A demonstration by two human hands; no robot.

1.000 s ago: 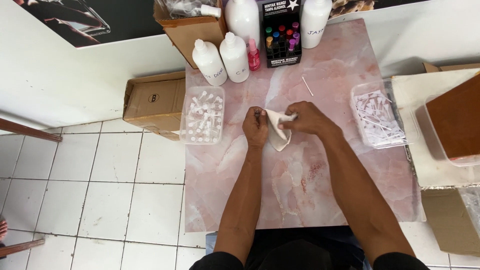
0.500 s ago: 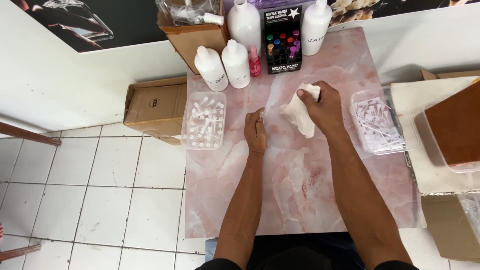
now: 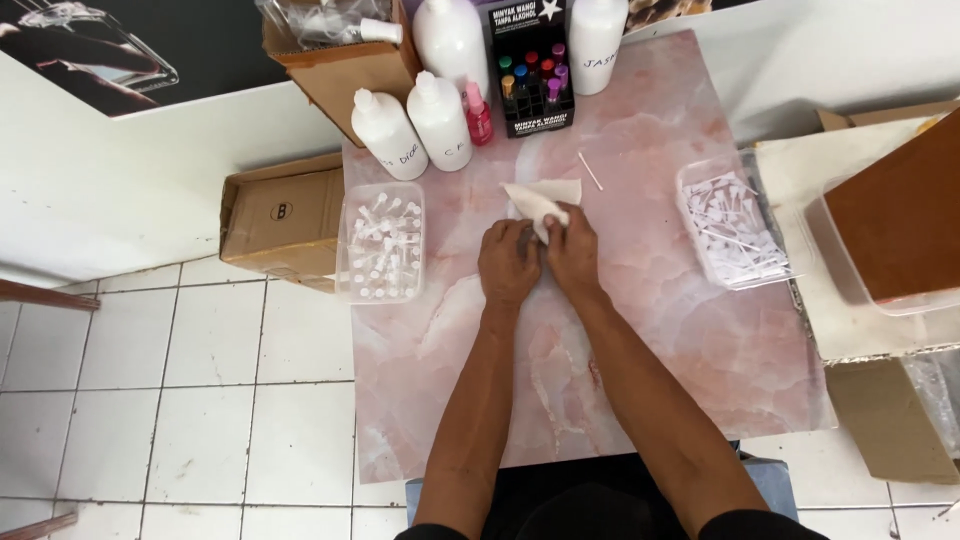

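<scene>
hands meet over a white cloth on the pink desk

the pink marbled desk [image 3: 640, 330] fills the middle of the view. at its far edge stand white plastic bottles [image 3: 440, 120] and a black display box of small coloured vials [image 3: 530, 75], with a cardboard box [image 3: 340, 65] at the corner. a clear tub of small spray bottles [image 3: 380, 243] sits on the left, a clear tub of white sprayer parts [image 3: 735, 225] on the right. mid-desk, the left hand [image 3: 508, 262] and right hand [image 3: 573, 250] touch side by side. the right grip is clamped on a white cloth [image 3: 540, 198], which spreads on the desk just beyond the fingertips. the left grip is curled; what it holds cannot be told. a thin white stick [image 3: 590, 171] lies nearby.
</scene>
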